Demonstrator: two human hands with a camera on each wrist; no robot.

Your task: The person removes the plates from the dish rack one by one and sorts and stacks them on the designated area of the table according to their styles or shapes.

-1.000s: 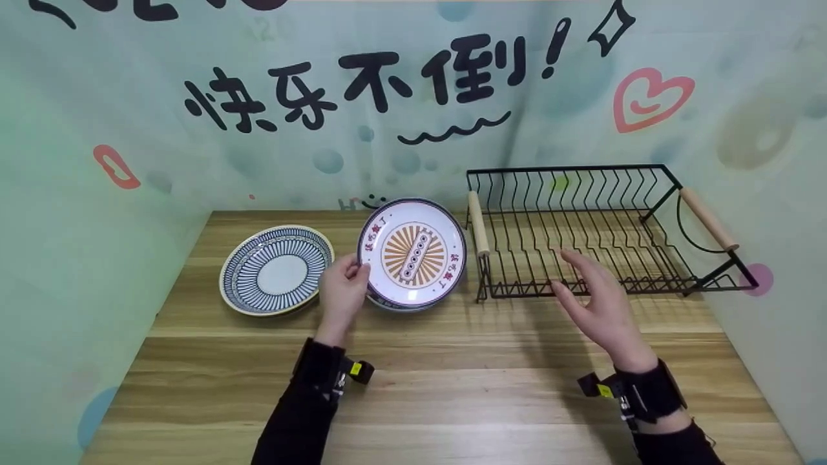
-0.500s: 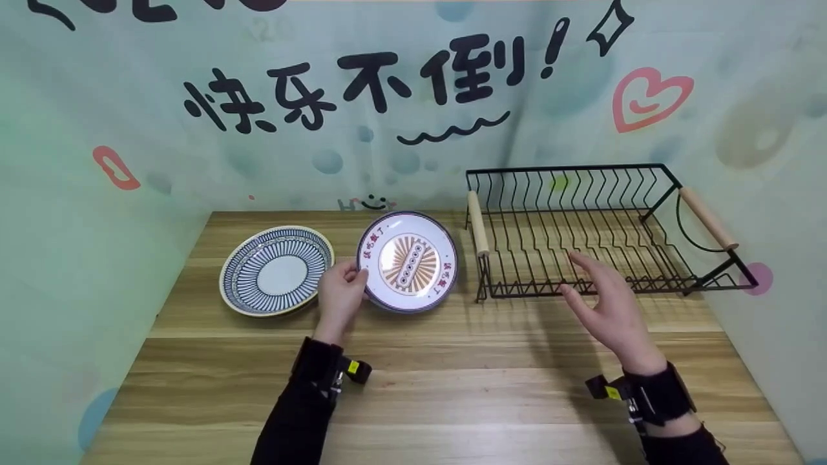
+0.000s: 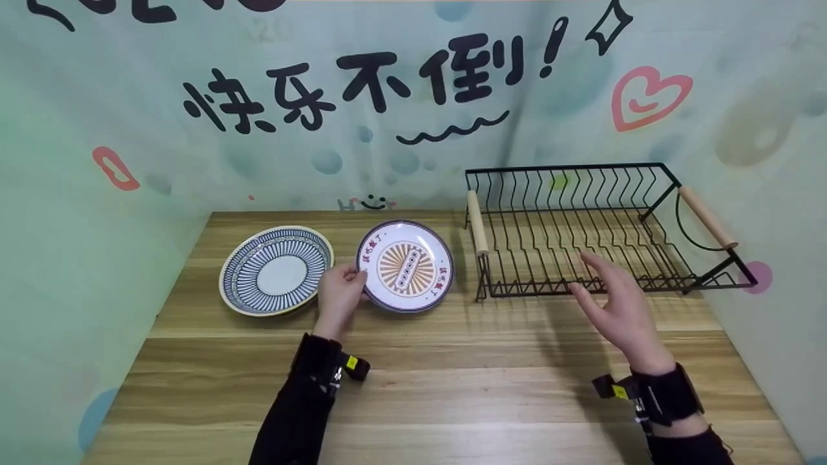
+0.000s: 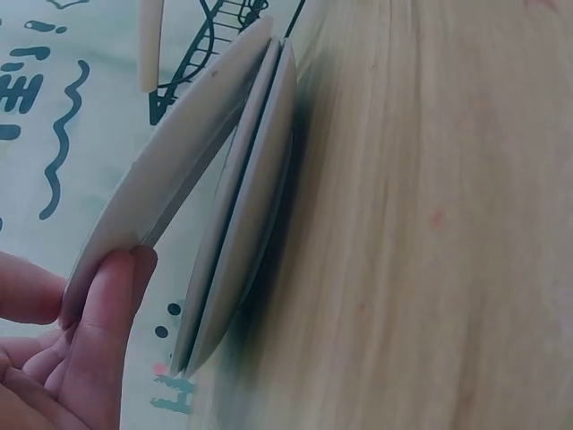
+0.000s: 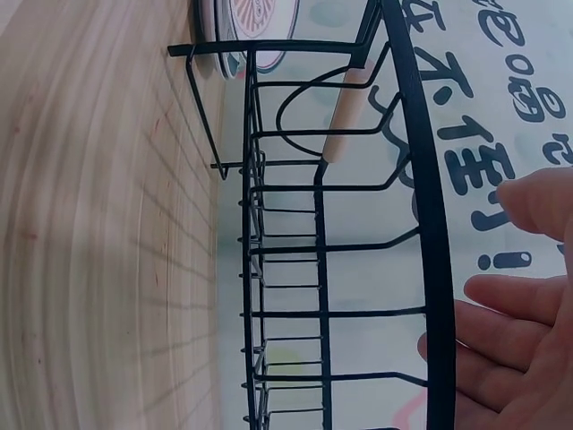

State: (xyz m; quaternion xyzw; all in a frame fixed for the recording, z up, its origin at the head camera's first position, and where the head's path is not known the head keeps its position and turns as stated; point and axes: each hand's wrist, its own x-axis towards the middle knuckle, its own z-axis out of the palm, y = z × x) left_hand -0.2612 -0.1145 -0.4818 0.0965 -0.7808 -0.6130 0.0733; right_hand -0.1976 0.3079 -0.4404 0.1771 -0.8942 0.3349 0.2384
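My left hand [image 3: 340,294] pinches the left rim of a white plate [image 3: 406,266] with a dark rim, red characters and a sunburst print. In the left wrist view the held plate [image 4: 170,161] tilts above two stacked plates [image 4: 237,233]; its near edge is raised, and its far edge is close to theirs. Whether those far edges touch, I cannot tell. My right hand [image 3: 617,310] is at the front of a black wire dish rack [image 3: 568,226], fingers extended and holding nothing. The right wrist view shows these fingers [image 5: 510,331] beside the rack's bar.
A blue-and-white striped dish [image 3: 282,274] with a pale rim sits left of my left hand. Wooden handles [image 3: 478,223] are on both ends of the rack. The wooden table [image 3: 452,387] meets a printed cloth backdrop [image 3: 362,161] behind.
The held plate has come down toward the stack, its right side lowering most. My right hand has shifted slightly to the right and stays open; the left has barely moved.
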